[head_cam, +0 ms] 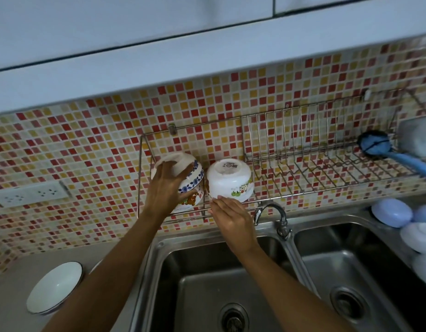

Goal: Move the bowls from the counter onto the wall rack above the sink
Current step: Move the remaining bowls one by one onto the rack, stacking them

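A steel wire wall rack [303, 149] hangs on the mosaic wall above the sink. Two upturned bowls sit at its left end. My left hand [167, 188] grips a white bowl with a blue floral band [194, 180], stacked on another bowl with an orange print. Beside it stands a white bowl with green cartoon figures [228, 182]; my right hand [231, 218] touches its lower rim with fingers extended. A white bowl with a dark rim [55, 287] rests upright on the counter at lower left.
A double steel sink [288, 250] lies below, with a tap [275, 215] just right of my right hand. A blue brush [384, 149] and a pale container [417, 135] occupy the rack's right end. Pale blue and white dishes [393, 215] sit at the right. A wall socket [32, 194] is at left.
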The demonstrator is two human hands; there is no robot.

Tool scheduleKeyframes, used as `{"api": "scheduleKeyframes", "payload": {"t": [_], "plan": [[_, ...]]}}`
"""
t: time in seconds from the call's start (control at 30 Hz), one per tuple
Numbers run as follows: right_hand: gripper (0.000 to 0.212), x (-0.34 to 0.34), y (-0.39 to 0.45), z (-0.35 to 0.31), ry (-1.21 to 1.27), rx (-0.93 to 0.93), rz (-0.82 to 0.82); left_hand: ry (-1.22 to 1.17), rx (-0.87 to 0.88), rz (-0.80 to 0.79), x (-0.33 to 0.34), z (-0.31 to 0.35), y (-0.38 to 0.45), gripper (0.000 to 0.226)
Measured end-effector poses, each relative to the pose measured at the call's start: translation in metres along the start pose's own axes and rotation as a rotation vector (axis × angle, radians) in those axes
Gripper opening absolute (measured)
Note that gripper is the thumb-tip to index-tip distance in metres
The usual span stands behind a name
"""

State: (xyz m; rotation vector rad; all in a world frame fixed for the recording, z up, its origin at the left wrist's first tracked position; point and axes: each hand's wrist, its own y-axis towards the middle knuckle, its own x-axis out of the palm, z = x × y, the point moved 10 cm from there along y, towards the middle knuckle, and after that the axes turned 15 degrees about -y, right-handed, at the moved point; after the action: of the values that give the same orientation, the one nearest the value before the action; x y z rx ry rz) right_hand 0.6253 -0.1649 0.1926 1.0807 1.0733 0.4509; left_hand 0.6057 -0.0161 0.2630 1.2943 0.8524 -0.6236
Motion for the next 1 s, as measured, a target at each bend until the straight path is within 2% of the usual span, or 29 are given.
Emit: {"api": "scheduleKeyframes", "payload": {"t": [0.27,0.4,0.53,0.77,1.0], "plan": [[0.032,-0.002,-0.001,-0.001,-0.006,0.009,0.012,-0.020,-0.074,-0.021,0.007,-0.012,-0.007,0.077],[0.030,0.001,-0.002,0.001,-0.017,0.017,0.006,-0.110,-0.143,-0.038,0.011,-0.019,-0.008,0.085],[0.022,0.002,-0.001,0.001,0.002,0.032,0.004,-0.101,-0.127,-0.084,0.018,-0.019,-0.007,0.095],[0.020,-0.001,0.001,0.001,0.000,0.047,0.015,-0.142,-0.097,-0.216,0.034,-0.012,-0.008,0.085],[0.021,-0.002,0.001,0.001,-0.017,0.049,0.018,-0.280,-0.158,-0.203,0.035,-0.019,-0.015,0.074]]}}
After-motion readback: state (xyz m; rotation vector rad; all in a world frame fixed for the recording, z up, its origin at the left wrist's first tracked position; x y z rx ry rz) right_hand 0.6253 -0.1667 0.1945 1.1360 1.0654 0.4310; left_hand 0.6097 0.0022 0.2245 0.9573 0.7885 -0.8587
